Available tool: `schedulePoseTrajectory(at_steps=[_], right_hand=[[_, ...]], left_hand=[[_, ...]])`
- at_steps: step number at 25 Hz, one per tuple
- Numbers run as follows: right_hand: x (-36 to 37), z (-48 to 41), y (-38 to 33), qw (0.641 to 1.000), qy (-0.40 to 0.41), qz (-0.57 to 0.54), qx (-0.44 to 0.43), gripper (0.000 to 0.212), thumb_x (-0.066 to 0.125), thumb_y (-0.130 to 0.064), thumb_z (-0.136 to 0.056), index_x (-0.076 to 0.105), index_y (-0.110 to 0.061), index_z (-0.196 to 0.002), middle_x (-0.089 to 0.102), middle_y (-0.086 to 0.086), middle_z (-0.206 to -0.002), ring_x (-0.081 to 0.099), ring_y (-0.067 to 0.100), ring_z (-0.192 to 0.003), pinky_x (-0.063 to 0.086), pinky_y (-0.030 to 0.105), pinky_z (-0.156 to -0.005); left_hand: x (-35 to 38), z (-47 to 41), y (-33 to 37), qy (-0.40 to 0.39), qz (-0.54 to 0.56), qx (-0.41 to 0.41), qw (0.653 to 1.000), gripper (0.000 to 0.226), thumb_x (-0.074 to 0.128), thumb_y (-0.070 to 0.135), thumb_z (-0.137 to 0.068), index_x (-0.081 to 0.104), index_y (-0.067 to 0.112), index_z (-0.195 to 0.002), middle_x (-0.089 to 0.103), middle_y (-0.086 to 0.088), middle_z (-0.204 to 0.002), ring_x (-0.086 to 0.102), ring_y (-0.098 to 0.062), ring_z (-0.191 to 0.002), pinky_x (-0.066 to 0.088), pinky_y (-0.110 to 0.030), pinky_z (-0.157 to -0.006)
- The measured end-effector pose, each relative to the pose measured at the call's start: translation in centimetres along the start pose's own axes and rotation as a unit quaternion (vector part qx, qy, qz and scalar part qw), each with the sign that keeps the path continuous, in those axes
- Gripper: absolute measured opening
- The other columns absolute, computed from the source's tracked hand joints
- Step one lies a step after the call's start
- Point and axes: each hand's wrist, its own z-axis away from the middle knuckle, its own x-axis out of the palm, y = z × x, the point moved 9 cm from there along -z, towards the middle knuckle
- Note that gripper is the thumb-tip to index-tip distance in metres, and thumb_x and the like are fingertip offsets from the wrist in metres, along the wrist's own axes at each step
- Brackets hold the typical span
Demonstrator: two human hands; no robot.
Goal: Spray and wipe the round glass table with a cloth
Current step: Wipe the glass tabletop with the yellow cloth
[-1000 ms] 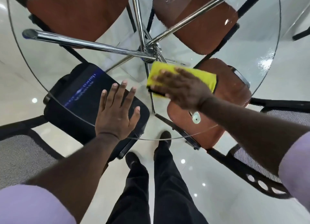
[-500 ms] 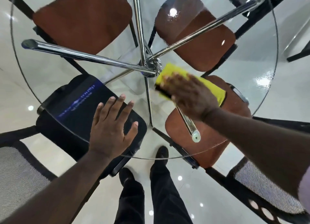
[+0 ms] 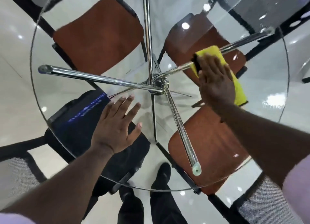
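Note:
The round glass table [image 3: 42,93] fills the view, with chrome legs [image 3: 100,78] meeting at a hub under its centre. My right hand [image 3: 216,82] lies flat on a folded yellow cloth [image 3: 238,91] and presses it onto the glass, right of the hub. The cloth shows beyond my fingertips and along the right side of my hand. My left hand [image 3: 115,126] rests palm down on the glass near the front left, fingers spread, holding nothing. No spray bottle is in view.
Brown-seated chairs [image 3: 99,37] stand under the glass at the back left, back right and front right. A black bag or seat [image 3: 75,121] with blue lettering sits under the front left. Mesh chair backs [image 3: 15,171] flank my legs. The floor is glossy white tile.
My right hand has slid the yellow cloth away from me and to the right across the glass. My left hand has stayed planted on the glass. The view has shifted towards the table's centre.

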Motion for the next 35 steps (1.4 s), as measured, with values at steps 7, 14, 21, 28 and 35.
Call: schedulePoseTrajectory(at_steps=[7, 14, 21, 28, 35], right_hand=[[3.0, 2.0, -14.0, 0.909, -0.054, -0.021, -0.413, 0.052, 0.042, -0.031, -0.113, 0.041, -0.033, -0.165, 0.044, -0.003, -0.171, 0.036, 0.024, -0.162, 0.025, 0.048, -0.130], [3.5, -6.1, -11.1, 0.997, 0.021, -0.055, 0.054, 0.060, 0.030, -0.032, -0.109, 0.039, -0.022, -0.168, 0.039, 0.005, -0.174, 0.032, 0.030, -0.163, 0.028, 0.055, -0.130], [3.8, -13.8, -11.8, 0.975, -0.020, 0.001, -0.223, 0.052, 0.039, -0.045, -0.112, 0.046, -0.039, -0.163, 0.043, 0.009, -0.172, 0.036, 0.034, -0.161, 0.032, 0.057, -0.126], [2.9, -4.8, -13.9, 0.907, -0.089, 0.010, -0.412, 0.053, 0.046, -0.051, -0.110, 0.048, -0.041, -0.162, 0.039, 0.010, -0.174, 0.040, 0.035, -0.158, 0.034, 0.050, -0.124], [0.7, -0.7, -4.2, 0.986, 0.015, -0.020, 0.164, 0.057, 0.034, -0.059, -0.111, 0.037, -0.044, -0.166, 0.027, 0.005, -0.179, 0.029, 0.037, -0.163, 0.032, 0.057, -0.126]], left_hand=[[-0.2, -0.1, 0.1, -0.007, 0.002, 0.006, 1.000, 0.069, 0.049, 0.054, -0.096, 0.041, 0.025, -0.158, 0.030, -0.006, -0.170, 0.029, -0.029, -0.155, 0.020, -0.051, -0.127], [-0.1, -0.1, -0.1, -0.017, 0.007, 0.001, 1.000, 0.073, 0.052, 0.054, -0.095, 0.036, 0.028, -0.160, 0.027, -0.005, -0.171, 0.030, -0.028, -0.156, 0.021, -0.051, -0.127], [0.1, -0.2, -0.1, 0.000, 0.011, 0.006, 1.000, 0.071, 0.055, 0.053, -0.093, 0.043, 0.026, -0.158, 0.029, -0.005, -0.171, 0.034, -0.030, -0.154, 0.026, -0.053, -0.125], [-0.2, -0.4, -0.1, -0.019, 0.015, 0.004, 1.000, 0.068, 0.046, 0.056, -0.095, 0.044, 0.027, -0.157, 0.030, -0.005, -0.170, 0.032, -0.029, -0.155, 0.026, -0.054, -0.125], [0.1, -0.1, -0.4, -0.036, 0.014, 0.004, 0.999, 0.070, 0.044, 0.058, -0.095, 0.043, 0.027, -0.158, 0.030, -0.006, -0.170, 0.029, -0.031, -0.156, 0.018, -0.052, -0.128]])
